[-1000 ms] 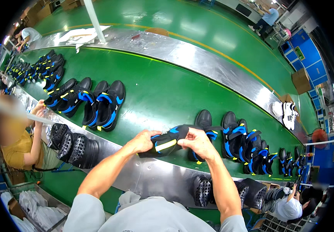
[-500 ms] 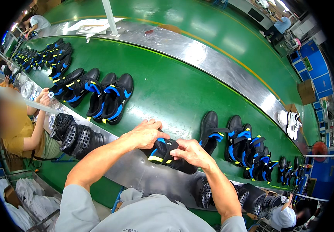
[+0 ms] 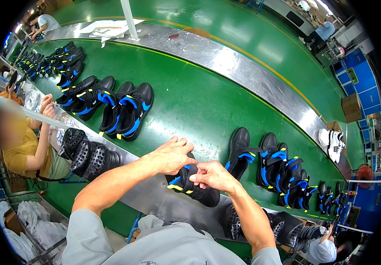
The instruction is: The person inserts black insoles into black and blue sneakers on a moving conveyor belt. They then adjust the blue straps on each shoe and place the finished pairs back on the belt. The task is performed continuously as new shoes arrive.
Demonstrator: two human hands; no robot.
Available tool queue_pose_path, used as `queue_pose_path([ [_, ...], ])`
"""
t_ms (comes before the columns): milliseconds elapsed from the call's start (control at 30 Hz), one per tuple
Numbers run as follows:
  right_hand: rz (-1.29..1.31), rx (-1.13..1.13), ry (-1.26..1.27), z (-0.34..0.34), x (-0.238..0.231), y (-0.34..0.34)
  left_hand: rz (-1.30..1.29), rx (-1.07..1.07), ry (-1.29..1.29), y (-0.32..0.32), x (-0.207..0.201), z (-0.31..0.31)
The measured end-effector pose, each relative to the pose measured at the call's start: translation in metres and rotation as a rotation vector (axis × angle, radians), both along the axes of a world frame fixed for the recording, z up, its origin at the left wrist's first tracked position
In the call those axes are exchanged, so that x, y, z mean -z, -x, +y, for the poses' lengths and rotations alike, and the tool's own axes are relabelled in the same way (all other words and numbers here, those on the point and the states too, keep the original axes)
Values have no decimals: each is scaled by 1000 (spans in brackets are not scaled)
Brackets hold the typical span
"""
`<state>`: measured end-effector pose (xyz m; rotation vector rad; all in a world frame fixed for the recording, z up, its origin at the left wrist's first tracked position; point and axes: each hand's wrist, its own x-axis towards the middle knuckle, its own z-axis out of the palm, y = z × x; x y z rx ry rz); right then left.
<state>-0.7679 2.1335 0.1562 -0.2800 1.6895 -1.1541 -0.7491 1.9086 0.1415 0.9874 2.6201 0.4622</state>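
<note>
Over the near metal edge of the belt, a black sneaker (image 3: 208,196) with blue and yellow parts is between my two hands, its toe toward the lower right. My left hand (image 3: 172,155) is closed around its far side, with fingertips partly hidden. Thumb and fingers of my right hand (image 3: 214,176) pinch the dark strap across the shoe's upper. Just beyond my right hand, a matching sneaker (image 3: 239,152) lies on the green belt with its strap sticking out.
Matching sneaker pairs stand on the green belt (image 3: 177,106) to the left (image 3: 133,112) and right (image 3: 272,163). Black perforated shoe forms (image 3: 95,159) line the near edge. A person in a yellow shirt (image 3: 31,150) sits at the left. White sneakers (image 3: 335,145) rest on the far metal ledge.
The held sneaker has rolled and tilted, so its side marking no longer shows and its toe sits lower. My right hand has shifted slightly left onto the strap. The neighbour's hands rose.
</note>
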Motion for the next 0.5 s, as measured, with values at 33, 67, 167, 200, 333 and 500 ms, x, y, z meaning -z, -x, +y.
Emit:
queue_pose_path([
  [33, 0, -7, -13, -2, -1, 0, 3, 2, -1, 0, -1, 0],
  [67, 1, -14, -25, -3, -1, 0, 6, 4, -2, -1, -2, 0],
  [167, -15, -35, -58, -10, -6, 0, 22, 31, 27, -1, -7, -1],
  [200, -16, -33, -65, -11, -5, 0, 30, 45, 44, 0, -8, -1],
  [333, -20, 33, -143, -12, 2, 2, -17, -56, 2, -4, -6, -2],
  [500, 596, 399, -375, 16, 33, -3, -322, -363, 81, -5, 14, -9],
])
